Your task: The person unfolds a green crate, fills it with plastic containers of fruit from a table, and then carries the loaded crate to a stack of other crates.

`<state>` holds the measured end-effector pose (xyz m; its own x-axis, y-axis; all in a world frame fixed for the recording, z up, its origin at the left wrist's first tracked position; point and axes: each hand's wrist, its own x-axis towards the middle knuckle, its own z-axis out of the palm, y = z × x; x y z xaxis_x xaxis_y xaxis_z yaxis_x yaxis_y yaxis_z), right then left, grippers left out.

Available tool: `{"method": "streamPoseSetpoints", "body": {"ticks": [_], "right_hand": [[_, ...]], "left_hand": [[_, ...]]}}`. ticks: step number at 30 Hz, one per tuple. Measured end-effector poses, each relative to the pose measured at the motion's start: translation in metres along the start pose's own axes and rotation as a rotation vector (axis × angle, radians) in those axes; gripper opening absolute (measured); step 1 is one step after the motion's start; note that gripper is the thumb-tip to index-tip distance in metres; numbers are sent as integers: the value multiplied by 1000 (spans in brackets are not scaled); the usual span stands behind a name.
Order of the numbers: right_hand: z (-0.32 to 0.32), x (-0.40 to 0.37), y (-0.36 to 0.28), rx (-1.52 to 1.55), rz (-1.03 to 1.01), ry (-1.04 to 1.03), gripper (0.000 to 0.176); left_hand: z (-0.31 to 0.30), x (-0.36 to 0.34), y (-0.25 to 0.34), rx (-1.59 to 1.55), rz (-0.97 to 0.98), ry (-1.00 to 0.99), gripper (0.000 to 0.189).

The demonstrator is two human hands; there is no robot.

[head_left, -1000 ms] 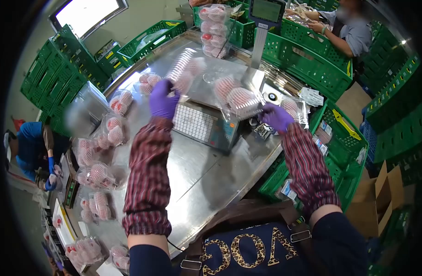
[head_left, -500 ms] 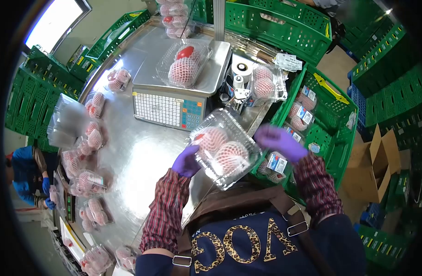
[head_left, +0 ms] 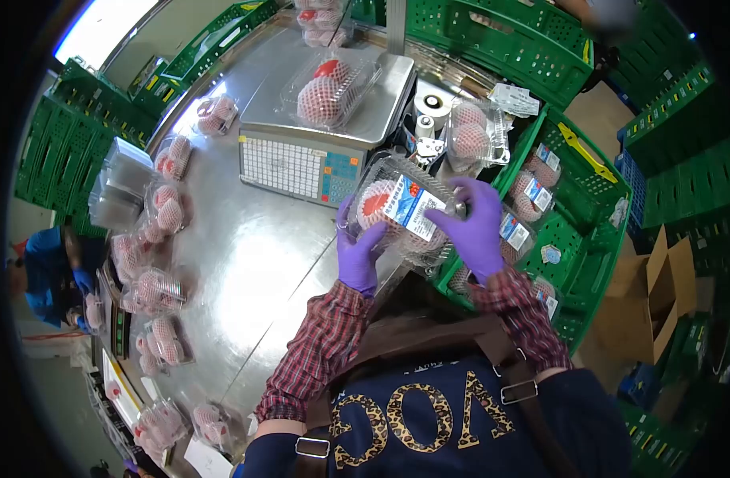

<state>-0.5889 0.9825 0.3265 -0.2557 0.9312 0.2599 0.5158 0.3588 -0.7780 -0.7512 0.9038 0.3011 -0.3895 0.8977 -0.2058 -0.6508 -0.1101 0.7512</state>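
Note:
A clear plastic clamshell box (head_left: pixel 371 177) of red fruit in pink foam nets is between my purple-gloved hands in front of the scale. My left hand (head_left: pixel 358 251) grips its left side, thumb near the front. On the lid lies a white and blue printed label (head_left: pixel 415 209). My right hand (head_left: pixel 478 227) is closed on the box's right side, its thumb on the label. Behind the box stands the scale (head_left: pixel 301 163) with its keypad. Another clamshell of fruit (head_left: pixel 321 99) rests on the weighing plate.
At my right is a green crate (head_left: pixel 580 231) with several labelled fruit boxes. Label rolls (head_left: pixel 432 107) and a fruit box (head_left: pixel 470 135) stand beside the scale. More fruit boxes (head_left: pixel 154 291) line the table's left edge. A person (head_left: pixel 50 271) works at far left.
A label now lies on the box's lid, where none showed before. My right hand has moved left from beside the crate onto the box. My left hand has shifted right.

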Motion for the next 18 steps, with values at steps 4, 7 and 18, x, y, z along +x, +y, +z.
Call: {"method": "streamPoseSetpoints", "body": {"ticks": [4,7,18], "right_hand": [[-15,-50,39,1102,462,-112,58],[-65,-105,116,913,406,89,48],[-261,-244,482,352,840,240,47]], "left_hand": [[39,3,-41,28,-19,-175,71],[40,-11,-55,208,-235,-392,88],[-474,-77,73,809,535,869,35]]}}
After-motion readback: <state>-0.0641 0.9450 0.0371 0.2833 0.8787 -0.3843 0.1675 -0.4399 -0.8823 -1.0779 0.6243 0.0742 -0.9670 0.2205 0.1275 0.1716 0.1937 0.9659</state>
